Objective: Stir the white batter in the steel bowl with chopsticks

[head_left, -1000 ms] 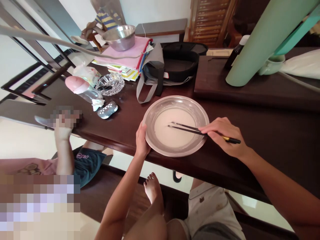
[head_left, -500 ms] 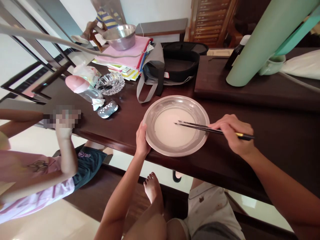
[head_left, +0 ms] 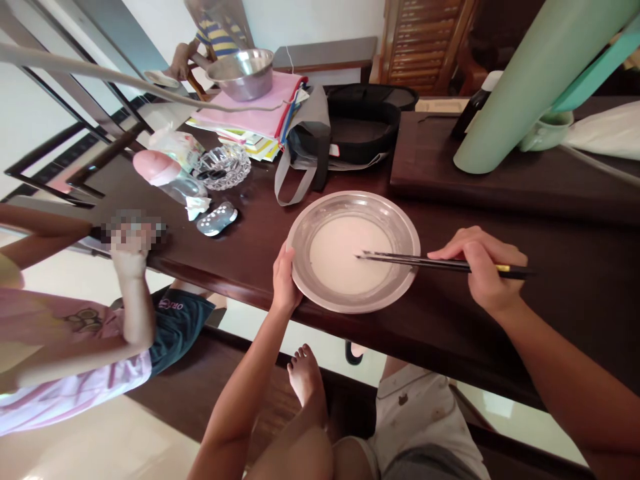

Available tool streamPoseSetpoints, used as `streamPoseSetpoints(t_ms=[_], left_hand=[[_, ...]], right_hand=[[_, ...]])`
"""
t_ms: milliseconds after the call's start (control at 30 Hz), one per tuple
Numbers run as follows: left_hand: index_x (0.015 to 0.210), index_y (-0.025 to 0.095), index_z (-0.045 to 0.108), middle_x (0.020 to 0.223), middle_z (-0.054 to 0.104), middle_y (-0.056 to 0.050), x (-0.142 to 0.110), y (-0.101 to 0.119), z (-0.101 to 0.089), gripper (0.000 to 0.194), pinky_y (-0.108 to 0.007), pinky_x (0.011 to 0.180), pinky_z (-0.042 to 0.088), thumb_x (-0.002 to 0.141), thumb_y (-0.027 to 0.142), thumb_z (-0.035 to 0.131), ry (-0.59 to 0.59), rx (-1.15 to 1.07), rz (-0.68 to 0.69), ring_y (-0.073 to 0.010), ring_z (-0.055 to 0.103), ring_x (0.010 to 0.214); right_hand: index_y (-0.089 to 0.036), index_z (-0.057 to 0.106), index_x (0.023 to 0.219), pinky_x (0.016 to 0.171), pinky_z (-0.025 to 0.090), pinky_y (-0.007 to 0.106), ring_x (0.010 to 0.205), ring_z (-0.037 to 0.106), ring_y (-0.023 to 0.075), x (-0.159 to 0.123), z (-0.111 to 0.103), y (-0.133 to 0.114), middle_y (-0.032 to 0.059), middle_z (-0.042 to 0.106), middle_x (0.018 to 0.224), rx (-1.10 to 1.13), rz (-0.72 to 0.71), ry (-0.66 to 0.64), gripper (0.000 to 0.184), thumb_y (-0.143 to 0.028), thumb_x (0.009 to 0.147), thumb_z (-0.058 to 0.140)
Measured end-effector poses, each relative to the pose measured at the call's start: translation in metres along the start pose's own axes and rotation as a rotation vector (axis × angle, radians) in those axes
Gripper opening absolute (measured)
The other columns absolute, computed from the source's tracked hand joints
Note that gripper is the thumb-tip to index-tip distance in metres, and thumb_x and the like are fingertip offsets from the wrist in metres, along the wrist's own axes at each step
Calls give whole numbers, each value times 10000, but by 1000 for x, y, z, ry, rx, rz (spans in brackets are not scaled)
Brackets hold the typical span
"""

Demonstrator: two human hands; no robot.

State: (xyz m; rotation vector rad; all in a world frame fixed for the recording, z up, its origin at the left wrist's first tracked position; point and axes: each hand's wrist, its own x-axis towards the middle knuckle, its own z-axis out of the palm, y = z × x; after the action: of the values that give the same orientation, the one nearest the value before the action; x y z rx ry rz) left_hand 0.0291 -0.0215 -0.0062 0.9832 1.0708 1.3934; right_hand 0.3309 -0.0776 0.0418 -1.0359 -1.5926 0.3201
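A round metal basin (head_left: 406, 280) stands at the front edge of the dark table, with a milky white liquid (head_left: 345, 267) in its bottom. My left hand (head_left: 286, 280) grips the basin's left rim, thumb on top and fingers partly hidden beneath. Over the table right of the basin, my right hand (head_left: 493, 267) is closed around a pair of black chopsticks (head_left: 420, 261) with a gold band near the thick end. They reach across the right rim, and their tips are at the liquid near the middle. Whether the tips dip under the surface is hard to tell.
Behind the basin lies an open black and grey bag (head_left: 360, 130). Left of it are a glass ashtray (head_left: 225, 167), a dark dotted object (head_left: 217, 219) and a steel bowl (head_left: 243, 75) on books. A green cylinder (head_left: 540, 87) leans at right. Another person's hand (head_left: 131, 257) is at left.
My right hand has shifted to the right, drawing the chopsticks and their tips slightly right and down. My left hand and the basin stay in place.
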Motion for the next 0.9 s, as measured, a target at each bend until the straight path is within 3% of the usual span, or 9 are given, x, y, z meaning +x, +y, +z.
streamPoseSetpoints(t_ms=[100,167,233,433,533,633,733,833,900], left_hand=[[1207,203,699,1211,723,-80,0,0,0,436,-380,1008,504,870,468,618,8,2,-4,-293,622,1200],[1213,203,696,1209,724,-83,-1,0,0,445,-381,1005,507,871,477,620,13,5,-8,-294,627,1194],[1212,205,696,1211,724,-83,0,0,-1,449,-383,1002,510,869,486,626,11,-3,-7,-294,636,1183],[1181,205,709,1200,731,-75,-1,0,-1,414,-387,990,518,861,459,644,21,-26,-16,-292,650,1157],[1171,200,714,1198,733,-78,-1,0,0,418,-385,987,520,854,466,645,31,-12,-16,-295,648,1160],[1159,201,715,1198,733,-79,-1,0,-1,427,-381,997,514,848,485,645,27,-11,-13,-295,642,1173],[1172,201,711,1200,731,-79,0,-1,-1,432,-384,1003,509,852,482,638,23,-9,-12,-293,638,1180],[1200,207,705,1213,725,-79,0,-1,-1,443,-385,1003,508,855,476,633,18,6,-9,-295,633,1185],[1203,207,704,1218,723,-77,0,-1,-1,444,-382,1006,505,857,476,632,16,10,-4,-295,632,1187]], right_hand=[[-294,724,822,656,453,423,632,631,209,-1,3,-2,-10,764,752,46,-23,-96,282,-225,971,494],[-280,723,868,692,453,414,683,662,196,0,7,-4,-5,785,833,-13,-50,-218,225,-206,953,529],[-267,724,891,708,439,410,737,676,196,1,8,-5,5,795,897,-96,-73,-262,173,-187,928,574],[-288,742,824,649,422,420,602,595,193,0,0,1,-9,745,723,13,-44,-11,315,-188,970,481],[-289,734,842,658,448,418,635,631,195,-1,3,-2,-13,758,749,46,-23,-121,300,-202,974,478],[-271,720,903,701,454,415,716,671,191,1,8,-5,-4,792,879,-62,-51,-268,186,-200,943,552],[-263,731,907,701,445,418,708,659,191,1,5,-3,4,789,871,-127,-57,-200,184,-210,943,559],[-288,749,844,636,438,421,634,605,203,-1,1,2,3,748,740,-45,-7,-39,285,-237,972,499],[-307,747,817,631,445,426,621,601,210,-3,0,2,1,735,700,23,5,-20,325,-246,982,474]])
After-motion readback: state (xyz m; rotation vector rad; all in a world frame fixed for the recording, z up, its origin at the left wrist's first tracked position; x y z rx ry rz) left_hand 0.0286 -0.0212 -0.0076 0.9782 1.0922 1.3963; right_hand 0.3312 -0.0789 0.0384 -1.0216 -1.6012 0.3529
